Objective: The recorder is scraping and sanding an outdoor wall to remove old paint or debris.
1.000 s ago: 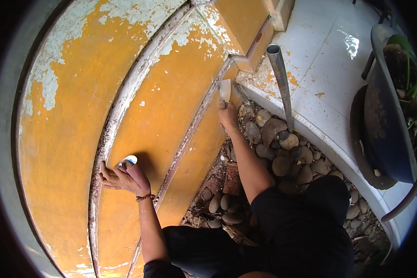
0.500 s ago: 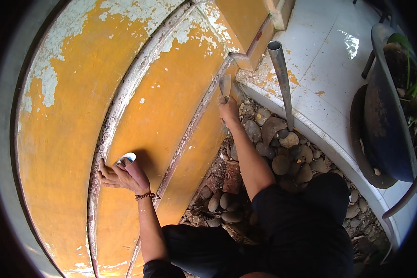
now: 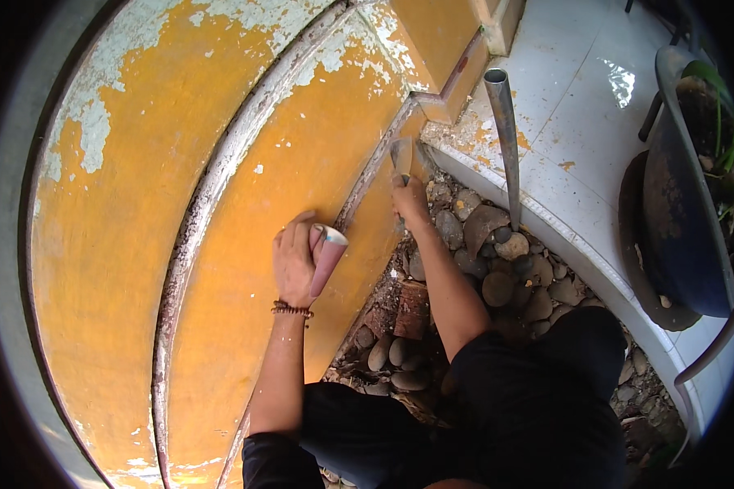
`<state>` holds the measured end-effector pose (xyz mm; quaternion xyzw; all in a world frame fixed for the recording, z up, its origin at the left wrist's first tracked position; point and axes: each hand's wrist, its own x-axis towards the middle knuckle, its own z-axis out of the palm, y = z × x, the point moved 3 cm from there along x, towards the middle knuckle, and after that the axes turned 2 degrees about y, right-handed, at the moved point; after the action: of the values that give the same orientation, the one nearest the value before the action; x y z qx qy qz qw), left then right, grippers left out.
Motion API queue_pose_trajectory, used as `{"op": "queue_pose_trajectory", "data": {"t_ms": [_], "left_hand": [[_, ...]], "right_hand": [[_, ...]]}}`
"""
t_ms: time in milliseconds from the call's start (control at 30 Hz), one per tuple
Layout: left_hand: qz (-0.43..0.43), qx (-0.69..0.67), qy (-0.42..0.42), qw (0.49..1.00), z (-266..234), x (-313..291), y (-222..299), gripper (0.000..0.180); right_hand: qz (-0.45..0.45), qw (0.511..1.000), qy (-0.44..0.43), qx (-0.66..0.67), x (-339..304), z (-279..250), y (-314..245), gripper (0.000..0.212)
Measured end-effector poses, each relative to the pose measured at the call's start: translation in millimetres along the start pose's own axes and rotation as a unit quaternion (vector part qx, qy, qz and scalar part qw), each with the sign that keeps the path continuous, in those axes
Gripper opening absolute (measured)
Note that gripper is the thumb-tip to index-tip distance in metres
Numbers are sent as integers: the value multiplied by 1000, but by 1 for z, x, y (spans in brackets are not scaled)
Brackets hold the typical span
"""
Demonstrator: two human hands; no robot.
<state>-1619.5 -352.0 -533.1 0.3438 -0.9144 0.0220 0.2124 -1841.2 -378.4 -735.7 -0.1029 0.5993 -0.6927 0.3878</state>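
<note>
Scraper [image 3: 400, 153] held by the right grip [image 3: 409, 198] against or just over the yellow wall [image 3: 139, 244], just left of the left corner of the white tiled floor [image 3: 583, 143].

Right grip closed around the handle, blade pointing up and away beside a flaked, bare strip [image 3: 373, 169]; contact between blade and surface impossible to tell. Left grip [image 3: 294, 257] lower on the wall, fingers bent, closed on a reddish-brown roll [image 3: 328, 262], pale inside and wider at the top; beaded bracelet [image 3: 292, 309] at the left wrist. Between the wall's right edge and the floor's curved edge, rounded stones [image 3: 497, 289] and a reddish block [image 3: 412, 311]. At that curved edge, a grey metal pipe [image 3: 506, 130], upright with open top. Toward the floor's right side, a dark blue planter [image 3: 677, 220] with green leaves.
</note>
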Motion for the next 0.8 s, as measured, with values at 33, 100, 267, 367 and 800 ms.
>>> {"op": "queue_pose_trajectory", "data": {"t_ms": [33,100,267,367,800], "left_hand": [[-84,-50,-122,988,12,10,8,23],[-84,-73,-118,987,28,20,-3,28],[-56,-144,-101,983,80,46,-25,40],[-56,-174,-124,975,97,57,-2,45],[-96,17,-316,944,58,7,-48,51]], "right_hand": [[5,1000,5,-5,11,-6,-3,28],[-27,998,25,-52,13,1,-25,30],[-69,985,-1,-156,-33,33,-2,45],[-160,957,59,-234,2,-4,-2,46],[-5,979,-161,-128,-69,-3,-13,35]]}}
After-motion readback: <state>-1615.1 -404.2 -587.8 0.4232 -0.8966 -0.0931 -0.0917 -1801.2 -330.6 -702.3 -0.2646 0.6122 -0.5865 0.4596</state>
